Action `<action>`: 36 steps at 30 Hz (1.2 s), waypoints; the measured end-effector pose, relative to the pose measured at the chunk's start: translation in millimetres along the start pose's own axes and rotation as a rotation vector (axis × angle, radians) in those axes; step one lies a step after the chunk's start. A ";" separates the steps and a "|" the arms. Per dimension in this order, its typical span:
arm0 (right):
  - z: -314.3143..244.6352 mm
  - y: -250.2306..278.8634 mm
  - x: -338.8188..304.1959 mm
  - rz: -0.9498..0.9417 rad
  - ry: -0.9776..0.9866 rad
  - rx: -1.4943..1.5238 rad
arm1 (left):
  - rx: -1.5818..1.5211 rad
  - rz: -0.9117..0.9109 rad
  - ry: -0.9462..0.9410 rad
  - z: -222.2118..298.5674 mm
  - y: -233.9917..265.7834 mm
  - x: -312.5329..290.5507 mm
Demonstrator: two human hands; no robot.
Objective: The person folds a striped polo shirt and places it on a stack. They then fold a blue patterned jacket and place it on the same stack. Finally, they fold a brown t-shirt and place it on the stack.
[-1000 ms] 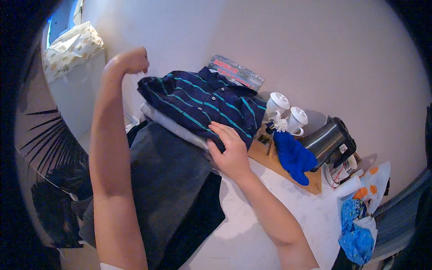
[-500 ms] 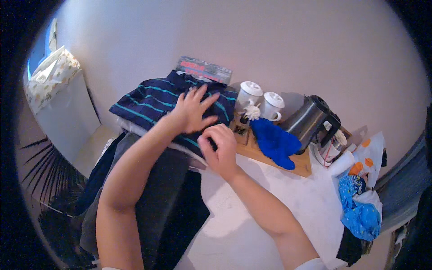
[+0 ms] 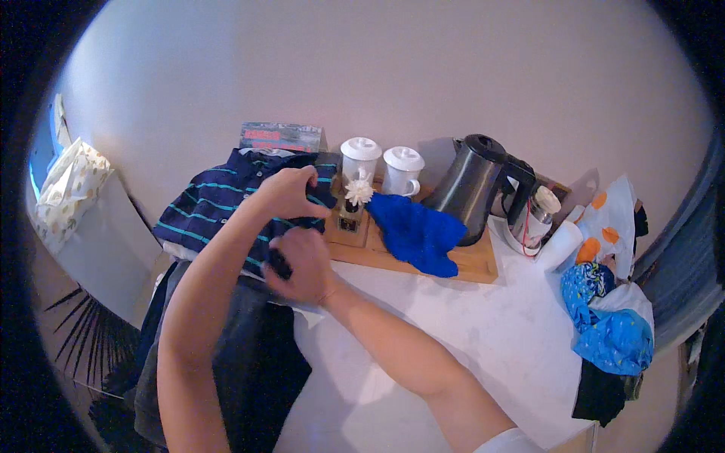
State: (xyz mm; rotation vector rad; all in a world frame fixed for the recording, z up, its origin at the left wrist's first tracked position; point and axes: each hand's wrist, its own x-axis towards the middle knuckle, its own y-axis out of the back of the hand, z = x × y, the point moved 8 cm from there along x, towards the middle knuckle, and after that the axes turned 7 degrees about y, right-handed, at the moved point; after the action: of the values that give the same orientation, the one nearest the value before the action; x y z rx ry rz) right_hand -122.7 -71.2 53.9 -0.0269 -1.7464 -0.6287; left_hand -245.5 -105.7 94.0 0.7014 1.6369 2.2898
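A folded dark navy polo shirt (image 3: pixel 208 198) with thin turquoise stripes lies on top of a pile of clothes, its collar toward the wall. My left hand (image 3: pixel 288 193) rests over its right side, thumb and fingers apart in a curve, holding nothing. At the shirt's lower right edge is my right hand (image 3: pixel 306 264), its fingers curled and blurred. Dark fabric shows between thumb and fingers, but I cannot tell whether they grip it. Beneath the shirt, a light garment edge shows, and dark grey and black clothes (image 3: pixel 253 355) hang toward me.
Right of the pile, a wooden tray (image 3: pixel 476 266) holds two white lidded mugs (image 3: pixel 402 170), a dark electric kettle (image 3: pixel 470 189), a blue cloth (image 3: pixel 419 234) and a small flower bottle (image 3: pixel 351 211). Blue bagged items (image 3: pixel 615 340) lie far right on the white table (image 3: pixel 423 321). A printed box (image 3: pixel 283 137) stands behind.
The view has turned right, so things sit further left. My left hand's spread fingers have curved toward the shirt's right side. My right hand has moved lower along the shirt's edge.
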 end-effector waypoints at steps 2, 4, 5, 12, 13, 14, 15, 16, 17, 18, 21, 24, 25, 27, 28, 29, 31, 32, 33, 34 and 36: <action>-9.7 -13.2 -7.4 -0.114 0.051 0.052 | 0.189 -0.033 0.085 6.8 -12.1 13.2; -10.9 -16.0 -7.4 -0.150 0.064 0.088 | 0.329 -0.124 0.179 21.8 -13.8 25.6; -10.8 -15.2 -7.0 -0.143 0.073 0.096 | 0.314 -0.088 0.222 22.8 -10.9 32.7; -12.5 -14.5 -3.1 -0.121 0.006 0.181 | -0.304 0.513 0.322 -11.3 9.9 44.2; -13.0 -12.5 -2.7 -0.087 0.027 0.191 | -0.369 0.546 0.253 -5.8 10.6 38.9; -14.2 -11.0 -2.1 -0.053 0.049 0.201 | -0.490 0.511 0.243 -9.3 2.4 39.3; -16.4 -9.3 -1.0 -0.021 0.076 0.212 | -0.610 0.479 0.233 -13.2 -3.9 39.3; -15.7 -11.6 -1.8 -0.051 0.049 0.198 | -0.730 0.446 0.224 -18.2 -9.1 38.3; -15.5 -13.2 -3.6 -0.080 0.023 0.185 | -0.755 0.570 0.228 -27.8 -2.5 29.8; -13.4 -13.9 -4.1 -0.107 -0.002 0.166 | -0.779 0.695 0.224 -30.1 8.9 20.4; -12.8 -21.9 -10.7 -0.130 0.068 0.115 | -0.447 0.804 0.319 -22.8 25.8 -5.1; -7.4 -32.2 -18.6 -0.183 0.065 0.113 | -0.039 0.345 0.366 -14.8 -9.7 4.0; -8.3 -28.7 -18.7 -0.153 0.094 0.096 | 0.006 0.288 0.343 0.2 -15.1 -0.4; -14.0 -22.0 -18.9 -0.089 0.150 0.064 | 0.132 0.213 0.309 11.8 -23.9 -7.0; -18.2 -23.0 -18.2 -0.087 0.144 0.066 | 0.217 0.195 0.304 5.0 -32.1 -8.1; -22.3 -23.5 -17.8 -0.086 0.136 0.066 | 0.301 0.176 0.296 -1.1 -40.6 -9.0; -24.4 -19.4 -17.0 -0.070 0.121 0.059 | 0.289 0.149 0.363 -8.5 -46.9 -2.8; -25.2 -17.3 -17.7 -0.057 0.110 0.057 | 0.284 0.135 0.392 -10.5 -48.4 0.2; -25.2 -13.4 -20.2 -0.043 0.094 0.048 | 0.288 0.123 0.409 -5.9 -48.8 1.1; -19.5 -13.0 -26.4 -0.107 -0.023 0.055 | 0.295 0.144 0.426 -1.3 -50.8 4.0; -11.8 -6.8 -47.6 -0.217 -0.276 0.057 | 0.334 0.229 0.389 -2.8 -51.6 5.6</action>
State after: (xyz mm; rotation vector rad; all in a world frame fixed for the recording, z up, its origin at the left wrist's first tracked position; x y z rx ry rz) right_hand -101.1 -67.3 9.6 0.1220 -2.0511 -0.7606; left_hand -255.9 -87.6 46.4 0.5570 2.2599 2.4550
